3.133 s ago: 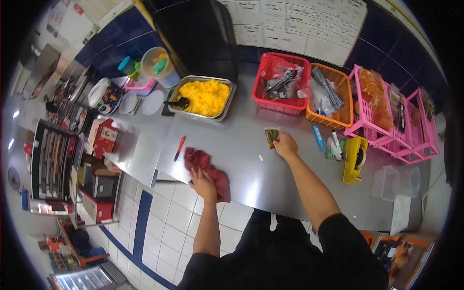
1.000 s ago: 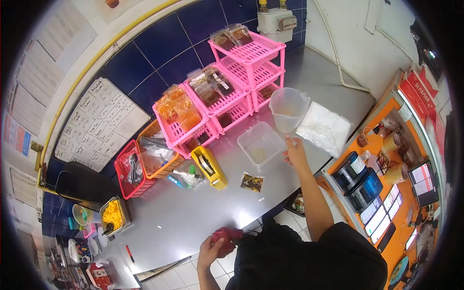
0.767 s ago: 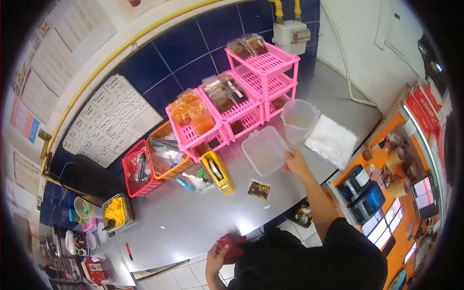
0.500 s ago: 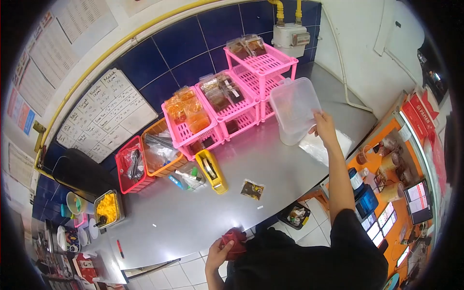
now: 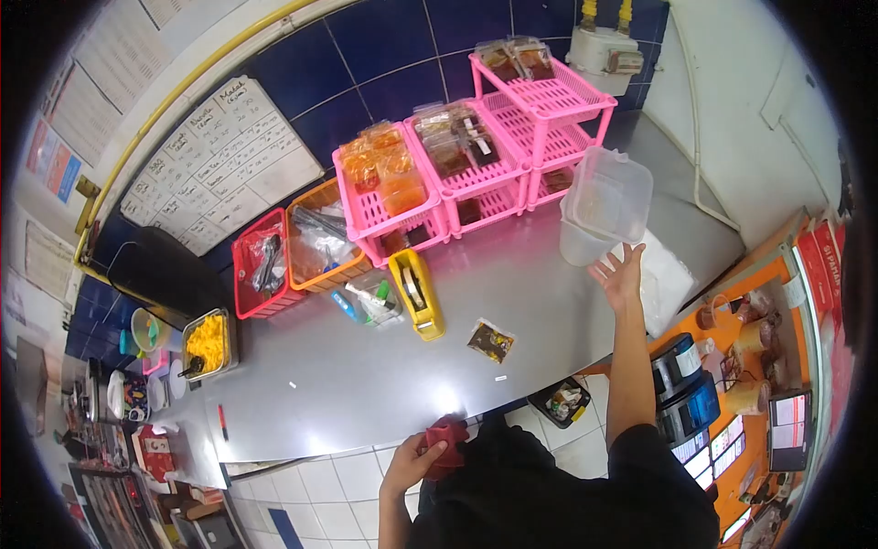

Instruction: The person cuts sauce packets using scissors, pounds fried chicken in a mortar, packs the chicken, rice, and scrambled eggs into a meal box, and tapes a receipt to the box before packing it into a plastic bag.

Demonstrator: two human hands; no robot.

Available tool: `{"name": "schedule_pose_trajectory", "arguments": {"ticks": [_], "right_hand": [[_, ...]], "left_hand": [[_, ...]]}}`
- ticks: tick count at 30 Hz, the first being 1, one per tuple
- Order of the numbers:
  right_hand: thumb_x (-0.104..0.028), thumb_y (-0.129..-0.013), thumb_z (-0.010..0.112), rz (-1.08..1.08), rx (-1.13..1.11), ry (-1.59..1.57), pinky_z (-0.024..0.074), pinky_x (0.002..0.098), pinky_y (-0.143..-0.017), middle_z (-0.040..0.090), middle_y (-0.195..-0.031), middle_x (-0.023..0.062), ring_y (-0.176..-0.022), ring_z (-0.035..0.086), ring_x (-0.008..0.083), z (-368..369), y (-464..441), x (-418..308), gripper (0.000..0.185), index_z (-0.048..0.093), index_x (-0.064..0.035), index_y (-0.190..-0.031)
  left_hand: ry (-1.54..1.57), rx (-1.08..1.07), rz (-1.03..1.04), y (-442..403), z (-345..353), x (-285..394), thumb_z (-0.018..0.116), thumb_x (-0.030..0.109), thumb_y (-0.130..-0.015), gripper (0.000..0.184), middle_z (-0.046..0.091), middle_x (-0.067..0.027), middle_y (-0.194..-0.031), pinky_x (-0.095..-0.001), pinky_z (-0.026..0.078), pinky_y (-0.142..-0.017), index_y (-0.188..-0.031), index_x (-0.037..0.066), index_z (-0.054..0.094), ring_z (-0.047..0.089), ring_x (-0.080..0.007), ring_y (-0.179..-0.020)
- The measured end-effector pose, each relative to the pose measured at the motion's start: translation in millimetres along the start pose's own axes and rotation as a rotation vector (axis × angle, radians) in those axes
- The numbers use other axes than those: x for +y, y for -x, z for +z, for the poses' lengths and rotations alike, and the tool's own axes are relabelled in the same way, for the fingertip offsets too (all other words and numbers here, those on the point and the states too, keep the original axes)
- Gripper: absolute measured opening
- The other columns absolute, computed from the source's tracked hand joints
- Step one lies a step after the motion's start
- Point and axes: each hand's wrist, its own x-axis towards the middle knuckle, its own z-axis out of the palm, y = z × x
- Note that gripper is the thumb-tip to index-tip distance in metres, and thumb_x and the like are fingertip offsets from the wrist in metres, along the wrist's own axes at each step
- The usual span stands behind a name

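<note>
The fingers of the left hand are gripping a dark-red cloth, which is looking crumpled and bunched at the near edge of the tabletop. The right hand is hovering with its fingers spread open just beside two translucent plastic tubs; whether it is touching them is hard to tell. Looking pale and cloudy, the tubs are overlapping at the far right, next to white plastic sheets. Farther left, pink racks are standing.
</note>
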Motion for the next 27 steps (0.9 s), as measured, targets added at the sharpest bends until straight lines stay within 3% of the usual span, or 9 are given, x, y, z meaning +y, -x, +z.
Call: {"name": "schedule_pose_trajectory", "arguments": {"ticks": [7,8,12,14,17,21,23,25,27], "right_hand": [[-0.062,-0.1,0.041,-0.126,0.141,-0.125,0.0448,0.052,-0.104,0.028,-0.152,0.0252,-0.127,0.046,0.0398,-2.2,-40.7,37.0,0.076,0.023,-0.0121,-0.154],[-0.051,-0.103,0.044,-0.112,0.202,-0.028,0.0482,0.0457,-0.099,0.047,-0.139,0.0213,-0.12,0.055,0.032,-6.5,-37.7,55.0,0.058,0.042,-0.0082,-0.143],[-0.034,-0.093,0.064,-0.447,-0.258,1.13,0.049,0.0418,-0.095,0.065,-0.117,0.0158,-0.107,0.063,0.0329,2.4,44.9,153.9,0.038,0.065,-0.005,-0.117],[-0.048,-0.079,0.077,-0.516,-0.409,1.536,0.0491,0.0452,-0.092,0.064,-0.117,0.0168,-0.108,0.062,0.032,18.3,95.0,175.7,0.053,0.069,-0.0063,-0.111],[-0.043,-0.078,0.078,-0.674,-0.41,1.7,0.0495,0.0467,-0.088,0.068,-0.105,0.0138,-0.104,0.064,0.0329,28.5,135.1,190.8,0.044,0.069,-0.0089,-0.105],[-0.029,-0.085,0.072,-0.39,-0.33,1.419,0.0514,0.0456,-0.081,0.07,-0.092,0.0108,-0.091,0.067,0.0298,6.1,149.6,169.9,0.026,0.068,-0.0088,-0.101],[-0.025,-0.087,0.072,-0.137,-0.284,1.095,0.0528,0.0395,-0.073,0.07,-0.088,0.0122,-0.081,0.069,0.0241,-32.4,157.9,143.8,0.027,0.067,-0.0054,-0.105],[-0.02,-0.089,0.075,-0.089,-0.152,1.034,0.052,0.0305,-0.067,0.069,-0.078,0.0072,-0.071,0.065,0.0142,-74.4,190.2,109.4,0.021,0.061,-0.0038,-0.089],[-0.021,-0.088,0.076,-0.1,-0.033,0.963,0.0509,0.0304,-0.065,0.067,-0.077,0.0063,-0.07,0.064,0.0142,-130.5,234.4,91.3,0.024,0.06,-0.0038,-0.09]], "left_hand": [[-0.063,0.067,-0.001,-2.8,-15.3,-39.2,0.07,0.03,-0.095,0.04,0.07,-0.0058,-0.097,-0.0279,0.052,-0.074,-0.119,-0.001,0.065,0.063,-0.011,-0.083],[-0.01,0.197,-0.003,-2.0,-20.2,-32.9,0.069,0.03,-0.095,0.038,0.07,-0.0056,-0.097,-0.0278,0.052,-0.074,-0.117,0.0,0.065,0.063,-0.0114,-0.081],[0.111,0.602,0.232,-24.3,-41.3,-25.6,0.065,0.03,-0.098,0.033,0.07,-0.0071,-0.099,-0.0283,0.052,-0.072,-0.113,0.001,0.067,0.063,-0.0145,-0.082],[-0.059,0.677,0.319,-54.8,-58.6,-40.4,0.063,0.032,-0.098,0.036,0.071,-0.01,-0.1,-0.0316,0.053,-0.076,-0.114,0.0,0.067,0.065,-0.0188,-0.087],[-0.323,0.738,0.297,-103.8,-44.0,-60.0,0.065,0.038,-0.094,0.042,0.069,-0.0182,-0.111,-0.0409,0.052,-0.087,-0.114,0.0,0.067,0.066,-0.0325,-0.097],[-1.022,0.515,0.725,-136.0,40.3,-67.7,0.07,0.033,-0.088,0.047,0.057,-0.0251,-0.132,-0.0541,0.036,-0.109,-0.121,0.001,0.061,0.051,-0.0437,-0.125],[-0.957,0.334,0.846,-166.6,86.7,-35.6,0.069,0.029,-0.09,0.045,0.049,-0.0319,-0.139,-0.0571,0.029,-0.114,-0.122,0.0,0.059,0.041,-0.0479,-0.135],[-0.864,0.305,0.994,-212.3,111.1,13.0,0.062,0.028,-0.093,0.05,0.048,-0.0322,-0.138,-0.0569,0.029,-0.113,-0.13,-0.003,0.052,0.039,-0.0494,-0.135],[-0.967,0.275,1.022,-269.1,116.5,59.7,0.059,0.023,-0.093,0.047,0.052,-0.0288,-0.134,-0.054,0.031,-0.112,-0.131,-0.004,0.05,0.044,-0.0459,-0.13]]}}
